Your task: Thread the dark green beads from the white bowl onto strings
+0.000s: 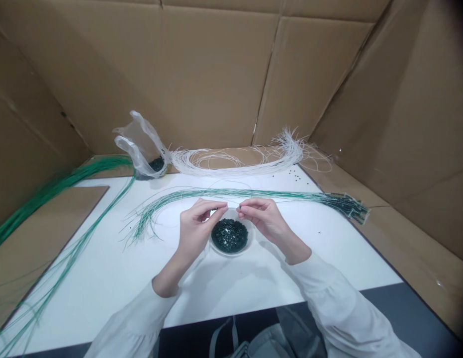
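My left hand (197, 221) is raised over the near side of the table, thumb and forefinger pinched on what looks like a thin white cord, its line faint. A few dark specks, likely beads, show just under its fingers. Opposite it, my right hand (264, 218) pinches a small dark bead (240, 207) between thumb and fingertips. A narrow gap separates the two sets of fingertips. Below them stands a white bowl (251, 240) filled with small, shiny dark green beads (230, 235). My hands partly cover its rim.
Behind the bowl lies a bundle of green strands (231, 192) with dark beaded ends (348, 206) at right. Farther back are a coil of white cords (231, 172) and a plastic bag (141, 144) of dark beads. More green strands (59, 186) lie left. Cardboard walls (216, 74) enclose the table (141, 278).
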The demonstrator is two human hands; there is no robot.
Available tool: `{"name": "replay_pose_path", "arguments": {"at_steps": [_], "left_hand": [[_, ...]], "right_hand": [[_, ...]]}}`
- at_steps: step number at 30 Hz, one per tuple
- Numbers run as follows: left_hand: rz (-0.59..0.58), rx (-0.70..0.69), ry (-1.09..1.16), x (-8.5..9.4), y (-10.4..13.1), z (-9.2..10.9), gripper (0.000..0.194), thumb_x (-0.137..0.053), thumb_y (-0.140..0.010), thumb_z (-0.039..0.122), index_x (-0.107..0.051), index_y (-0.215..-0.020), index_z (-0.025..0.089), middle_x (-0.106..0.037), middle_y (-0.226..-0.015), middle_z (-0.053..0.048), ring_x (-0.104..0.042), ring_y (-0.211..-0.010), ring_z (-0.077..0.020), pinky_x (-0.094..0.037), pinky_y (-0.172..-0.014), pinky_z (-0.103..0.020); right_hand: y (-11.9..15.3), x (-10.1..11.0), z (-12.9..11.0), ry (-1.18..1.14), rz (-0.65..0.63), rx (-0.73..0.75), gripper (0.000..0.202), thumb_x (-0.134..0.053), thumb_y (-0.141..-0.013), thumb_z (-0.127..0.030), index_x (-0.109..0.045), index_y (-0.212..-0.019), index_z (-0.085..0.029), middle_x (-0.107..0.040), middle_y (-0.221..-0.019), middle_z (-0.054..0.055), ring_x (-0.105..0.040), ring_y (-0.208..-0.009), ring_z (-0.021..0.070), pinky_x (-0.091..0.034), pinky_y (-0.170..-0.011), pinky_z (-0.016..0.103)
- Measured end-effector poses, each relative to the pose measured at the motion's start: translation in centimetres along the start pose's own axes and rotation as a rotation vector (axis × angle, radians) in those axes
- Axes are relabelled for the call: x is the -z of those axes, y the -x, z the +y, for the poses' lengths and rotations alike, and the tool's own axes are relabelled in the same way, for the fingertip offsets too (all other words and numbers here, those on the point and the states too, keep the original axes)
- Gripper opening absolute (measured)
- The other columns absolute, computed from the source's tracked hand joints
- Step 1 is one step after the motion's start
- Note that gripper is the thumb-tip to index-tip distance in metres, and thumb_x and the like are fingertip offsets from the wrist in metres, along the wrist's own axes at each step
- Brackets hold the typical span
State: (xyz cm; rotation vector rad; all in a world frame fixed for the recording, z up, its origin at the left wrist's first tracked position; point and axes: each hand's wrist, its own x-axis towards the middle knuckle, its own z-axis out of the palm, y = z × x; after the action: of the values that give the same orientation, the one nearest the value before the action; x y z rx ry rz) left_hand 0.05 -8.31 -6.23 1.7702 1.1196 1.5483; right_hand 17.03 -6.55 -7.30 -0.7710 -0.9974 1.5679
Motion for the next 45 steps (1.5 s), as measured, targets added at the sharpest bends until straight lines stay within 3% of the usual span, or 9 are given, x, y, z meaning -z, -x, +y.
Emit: {"name": "replay_pose_path", "arguments": {"at_steps": [40, 45], "left_hand": [[0.006, -0.014, -0.019, 0.02, -0.01, -0.17, 0.011, -0.063, -0.072, 0.024, -0.069, -0.08, 0.02, -0.066, -0.075, -0.004, -0.052, -0.063, -0.012, -0.038, -0.054, -0.024], [0.0, -0.048, -0.035, 0.06, 0.01, -0.12, 0.01, -0.063, -0.072, 0.021, -0.069, -0.08, 0.021, -0.067, -0.075, -0.002, -0.048, -0.059, -0.0107, -0.038, -0.054, -0.024]], "right_hand": [[0.02, 0.01, 0.02, 0.012, 0.008, -0.006, 0.016, -0.078, -0.054, -0.022, -0.069, -0.067, -0.017, -0.068, -0.064, 0.003, -0.061, -0.056, 0.0117, -0.052, -0.06, 0.025], [0.02, 0.21, 0.2, 0.109, 0.007, 0.062, 0.015, -0.077, -0.056, -0.021, -0.07, -0.069, -0.017, -0.067, -0.064, 0.002, -0.062, -0.058, 0.0128, -0.052, -0.062, 0.026]]}}
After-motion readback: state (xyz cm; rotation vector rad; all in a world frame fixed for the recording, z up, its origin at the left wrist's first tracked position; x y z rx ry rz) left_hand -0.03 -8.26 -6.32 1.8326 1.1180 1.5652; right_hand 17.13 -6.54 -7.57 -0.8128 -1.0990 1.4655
